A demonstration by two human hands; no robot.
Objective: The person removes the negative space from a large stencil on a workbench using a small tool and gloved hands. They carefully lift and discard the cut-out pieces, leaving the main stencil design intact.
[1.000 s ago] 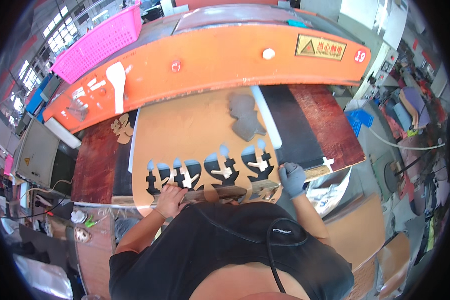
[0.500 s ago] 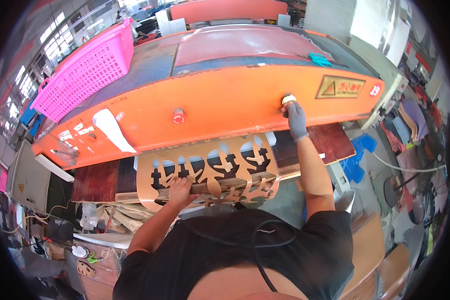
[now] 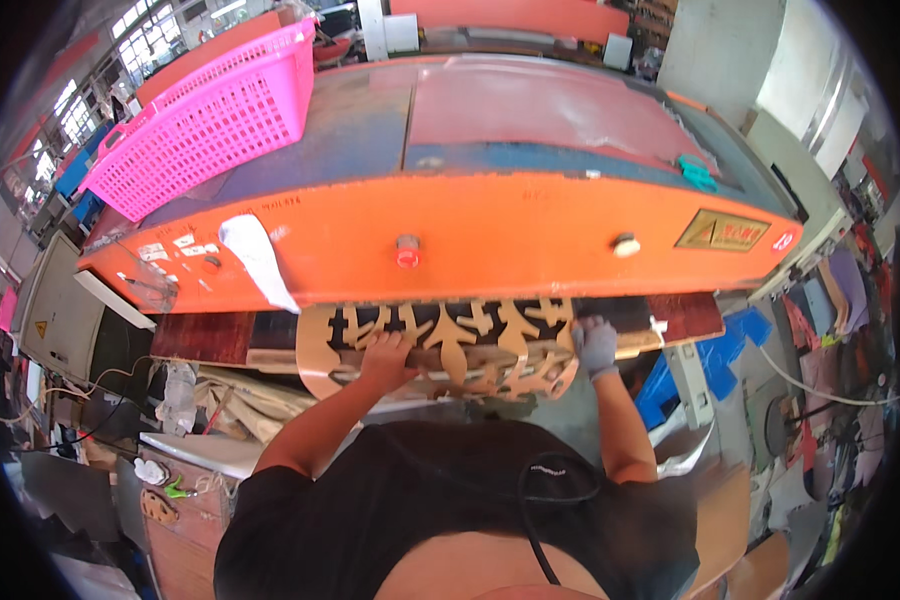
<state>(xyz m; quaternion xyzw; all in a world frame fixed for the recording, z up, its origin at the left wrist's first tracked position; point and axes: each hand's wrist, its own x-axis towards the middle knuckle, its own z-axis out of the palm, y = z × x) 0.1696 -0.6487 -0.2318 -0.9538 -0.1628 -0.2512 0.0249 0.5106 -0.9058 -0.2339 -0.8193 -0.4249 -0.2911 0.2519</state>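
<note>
A tan sheet with rows of shaped cut-outs lies on the press bed and bends down over its front edge. Bare, my left hand has its fingers bent over the left part of this sheet, gripping it. My right hand, in a grey glove, is closed at the sheet's right edge; its thumb side is against the material. Above both hands runs the orange beam of the press, which hides the sheet's far part. A pale round button on the beam is untouched.
On top of the press stand a pink plastic basket and teal-handled scissors. A red button and a hanging white paper are on the beam's front. Blue pieces lie right of the bed, brown material below left.
My right hand has left the pale button and come down to the sheet's right edge. My left hand stays on the sheet. The view has shifted a little.
</note>
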